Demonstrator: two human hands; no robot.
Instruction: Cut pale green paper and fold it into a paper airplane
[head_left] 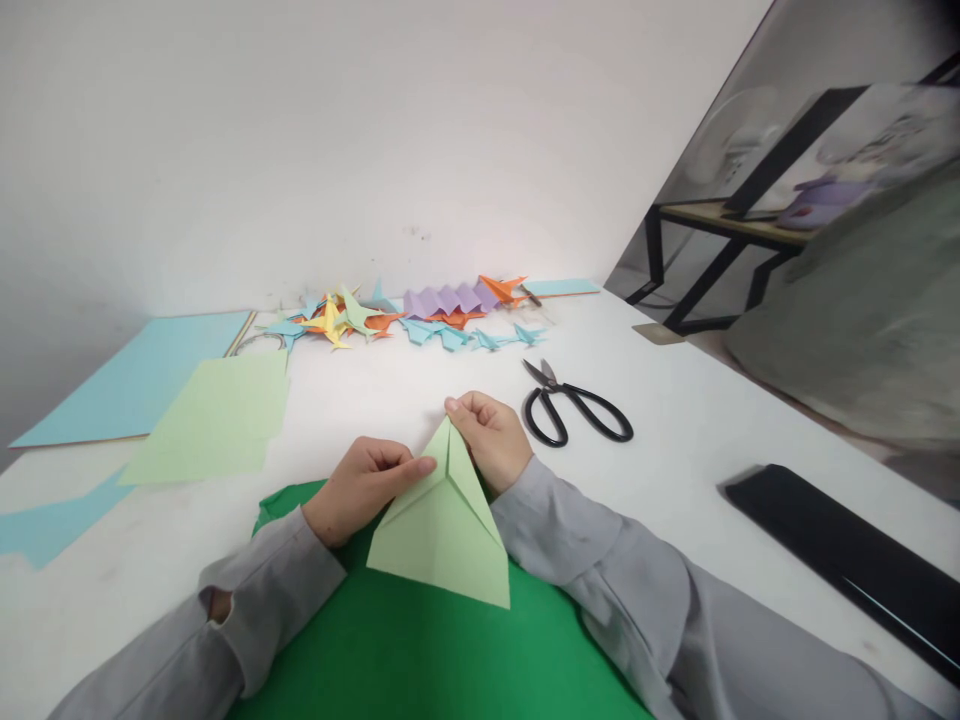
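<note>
A sheet of light green paper, with two corners folded in to a point, is held up in front of the green cloth. My left hand pinches its left slanted edge, thumb on the front face. At the tip, my right hand grips the paper between thumb and fingers. The fold lines meet along a centre crease below the tip. Black-handled scissors lie with blades slightly apart on the white table, just beyond my right hand.
Folded paper figures in several colours and a pleated purple paper lie along the wall. Light green sheets and a large blue sheet are at the left. A long black object rests near the table's right edge.
</note>
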